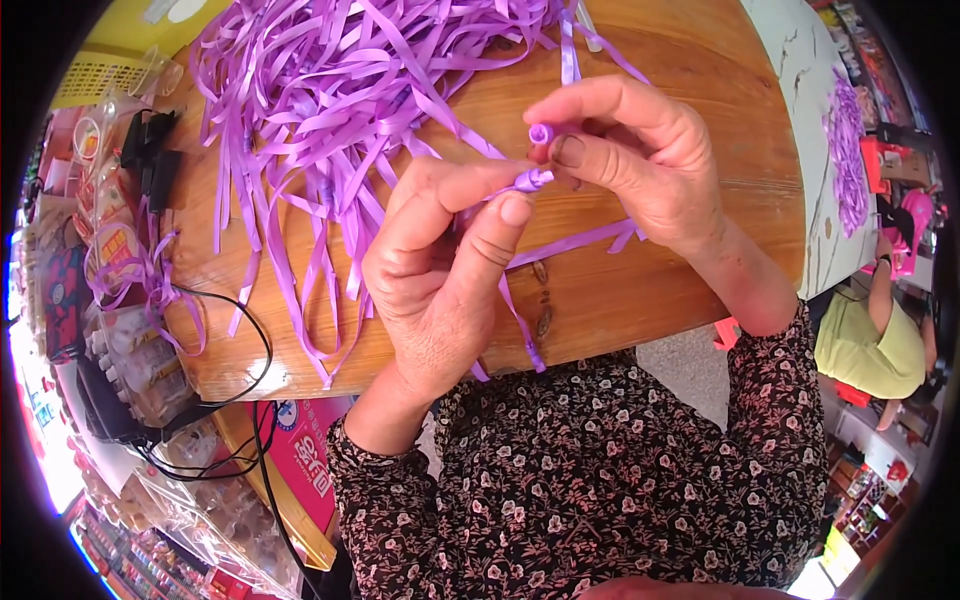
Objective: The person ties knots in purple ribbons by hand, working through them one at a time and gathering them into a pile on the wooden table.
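Note:
Over the wooden table my left hand (pixel 437 260) pinches a small purple plastic connector (pixel 531 180) between thumb and forefinger, its pale tip pointing right. Purple ribbon runs from it behind my hand. Just above and to the right, my right hand (pixel 650 150) grips a second purple piece, a hollow connector (pixel 541 133) whose round opening faces me. The two pieces are close together but apart. A ribbon (pixel 569 55) rises behind my right fingers toward the far side. Beyond my hands lies a large tangled heap of purple ribbons (pixel 330 80), with several ends hanging toward the near edge.
The wooden table (pixel 730 130) meets a white marbled surface (pixel 825 170) on the right, where another purple ribbon bundle (pixel 848 150) lies. Black cables (pixel 262 340) loop over the table's left edge, near packaged goods and a yellow basket (pixel 95 78). A person in yellow-green (pixel 868 345) sits at right.

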Demonstrator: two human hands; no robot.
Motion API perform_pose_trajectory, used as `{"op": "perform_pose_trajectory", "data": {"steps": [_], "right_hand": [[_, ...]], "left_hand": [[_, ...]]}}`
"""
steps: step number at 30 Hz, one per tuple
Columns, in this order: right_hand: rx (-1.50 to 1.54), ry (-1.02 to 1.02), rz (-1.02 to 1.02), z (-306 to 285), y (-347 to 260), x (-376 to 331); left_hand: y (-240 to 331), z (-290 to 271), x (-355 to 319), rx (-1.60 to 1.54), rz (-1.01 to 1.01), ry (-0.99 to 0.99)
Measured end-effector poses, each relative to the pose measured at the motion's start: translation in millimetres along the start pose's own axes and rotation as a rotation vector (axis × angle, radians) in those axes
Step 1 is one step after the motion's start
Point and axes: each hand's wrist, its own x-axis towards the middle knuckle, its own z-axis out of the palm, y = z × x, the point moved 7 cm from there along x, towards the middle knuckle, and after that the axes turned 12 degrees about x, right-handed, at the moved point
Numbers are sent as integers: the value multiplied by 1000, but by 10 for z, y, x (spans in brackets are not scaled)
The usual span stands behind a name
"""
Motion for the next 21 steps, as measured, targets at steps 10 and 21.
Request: {"op": "perform_pose_trajectory", "data": {"steps": [10, 21], "right_hand": [[-107, -98, -206, 71, -220, -30], [-413, -138, -291, 84, -305, -39]], "left_hand": [[-136, 58, -38, -332, -167, 59], [-46, -9, -20, -10, 4, 87]]}}
